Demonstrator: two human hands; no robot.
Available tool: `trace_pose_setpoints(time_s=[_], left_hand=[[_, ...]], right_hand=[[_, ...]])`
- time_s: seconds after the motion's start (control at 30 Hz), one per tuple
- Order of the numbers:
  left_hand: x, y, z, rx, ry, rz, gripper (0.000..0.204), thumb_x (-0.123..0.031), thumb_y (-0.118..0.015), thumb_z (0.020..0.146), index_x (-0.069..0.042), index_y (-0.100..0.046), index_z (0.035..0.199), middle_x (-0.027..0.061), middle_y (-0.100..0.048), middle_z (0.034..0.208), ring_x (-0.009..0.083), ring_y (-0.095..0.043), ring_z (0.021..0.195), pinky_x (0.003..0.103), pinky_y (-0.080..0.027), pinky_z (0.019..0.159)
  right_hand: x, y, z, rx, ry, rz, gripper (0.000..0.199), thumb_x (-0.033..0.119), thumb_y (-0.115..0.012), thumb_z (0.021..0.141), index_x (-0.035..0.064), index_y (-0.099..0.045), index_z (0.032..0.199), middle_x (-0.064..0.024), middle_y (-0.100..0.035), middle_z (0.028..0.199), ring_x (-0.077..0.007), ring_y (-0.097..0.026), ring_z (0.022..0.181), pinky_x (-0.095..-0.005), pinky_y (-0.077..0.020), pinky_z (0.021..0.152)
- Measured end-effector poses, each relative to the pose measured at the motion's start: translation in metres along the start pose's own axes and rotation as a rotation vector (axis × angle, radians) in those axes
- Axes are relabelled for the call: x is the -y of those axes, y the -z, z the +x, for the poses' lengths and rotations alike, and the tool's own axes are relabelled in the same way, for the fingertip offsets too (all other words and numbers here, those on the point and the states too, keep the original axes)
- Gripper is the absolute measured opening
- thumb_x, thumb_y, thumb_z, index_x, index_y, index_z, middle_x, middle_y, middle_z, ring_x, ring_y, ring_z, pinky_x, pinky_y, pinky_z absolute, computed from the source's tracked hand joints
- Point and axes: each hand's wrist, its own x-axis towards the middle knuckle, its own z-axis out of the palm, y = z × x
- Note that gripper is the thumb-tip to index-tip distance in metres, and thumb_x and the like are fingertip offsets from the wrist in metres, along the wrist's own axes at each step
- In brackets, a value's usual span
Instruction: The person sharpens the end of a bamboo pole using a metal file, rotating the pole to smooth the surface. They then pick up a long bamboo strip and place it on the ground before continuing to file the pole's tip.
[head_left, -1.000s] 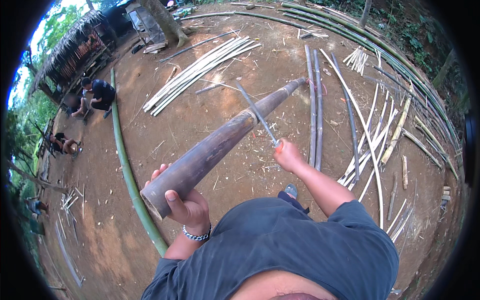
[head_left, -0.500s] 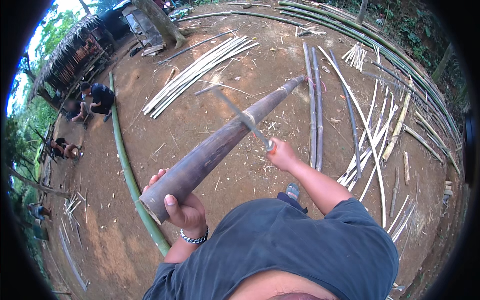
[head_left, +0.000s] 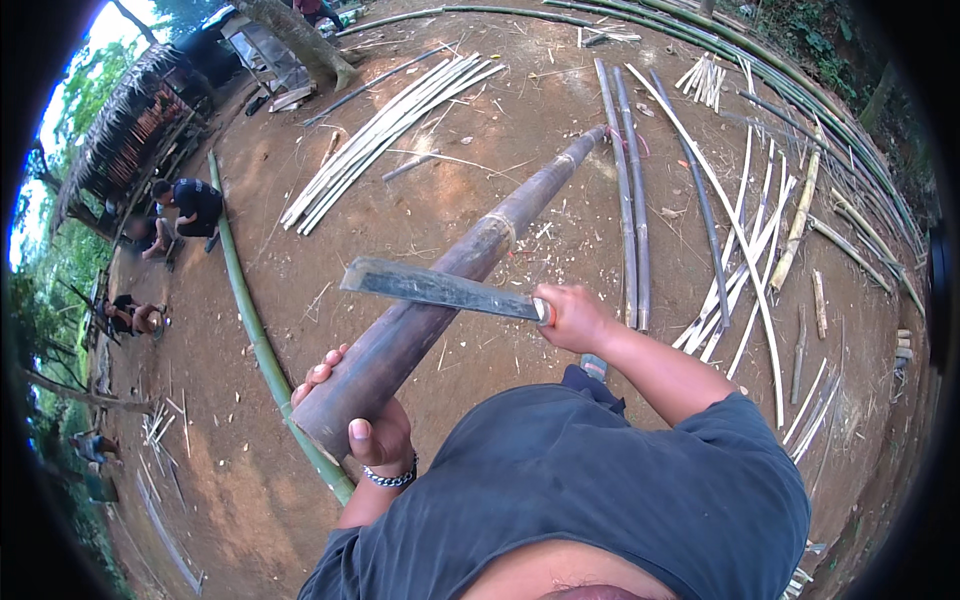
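Left hand point(head_left: 372, 432) at lower centre-left, fingers wrapped shut round the near end of a thick dark bamboo pole point(head_left: 455, 275); the pole runs from there diagonally to upper centre, far end on the dirt ground point(head_left: 440, 200). Right hand point(head_left: 575, 318), mid-frame, fingers closed on the handle of a long flat blade point(head_left: 440, 288).

Change: a second ago the blade stood raised, pointing away over the pole. Now it lies crosswise, flat over the pole's near third, tip to the left. Reads as a stroke brought down toward the near section; contact not certain.

Pale split strips point(head_left: 385, 130) upper left. Green pole point(head_left: 265, 340) left. People crouched far left.
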Motion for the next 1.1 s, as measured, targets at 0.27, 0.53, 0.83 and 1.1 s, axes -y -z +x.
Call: trace_pose_setpoints(time_s=[0.27,0.53,0.83,1.1], left_hand=[[0.006,-0.005,-0.002,-0.006,0.001,-0.052,0.075,-0.043,-0.077,0.080,-0.013,-0.043,0.140,0.0093,-0.054,0.132,0.0317,-0.050,0.131,0.052,-0.034,0.119],[0.006,0.013,0.002,0.025,0.057,0.063,0.093,-0.067,-0.072,0.082,-0.011,-0.035,0.147,0.0095,-0.050,0.143,0.0323,-0.042,0.142,0.053,-0.032,0.121],[0.000,-0.014,0.003,-0.155,0.110,-0.011,0.069,-0.052,-0.072,0.089,-0.014,-0.042,0.140,0.0079,-0.054,0.136,0.0298,-0.049,0.132,0.052,-0.035,0.118],[0.001,-0.015,-0.002,-0.161,0.102,-0.050,0.065,-0.045,-0.073,0.088,-0.014,-0.046,0.138,0.0079,-0.056,0.133,0.0310,-0.050,0.131,0.052,-0.036,0.118]], right_hand=[[-0.008,-0.006,0.001,0.008,-0.101,0.051,0.019,0.017,-0.062,0.087,0.0046,-0.056,0.100,-0.0211,-0.069,0.085,-0.0382,-0.070,0.083,-0.0477,-0.0545,0.073],[-0.008,0.007,0.010,-0.093,-0.201,0.025,0.024,0.020,-0.065,0.084,0.0079,-0.061,0.104,-0.0202,-0.070,0.087,-0.0417,-0.069,0.083,-0.0520,-0.0541,0.075],[0.009,-0.005,0.001,-0.060,-0.076,0.006,0.026,0.018,-0.065,0.084,0.0055,-0.059,0.106,-0.0180,-0.070,0.086,-0.0395,-0.070,0.083,-0.0498,-0.0551,0.075],[-0.024,-0.004,0.014,-0.048,-0.320,0.134,0.016,0.017,-0.062,0.090,0.0050,-0.057,0.098,-0.0180,-0.069,0.082,-0.0376,-0.070,0.078,-0.0493,-0.0551,0.073]])
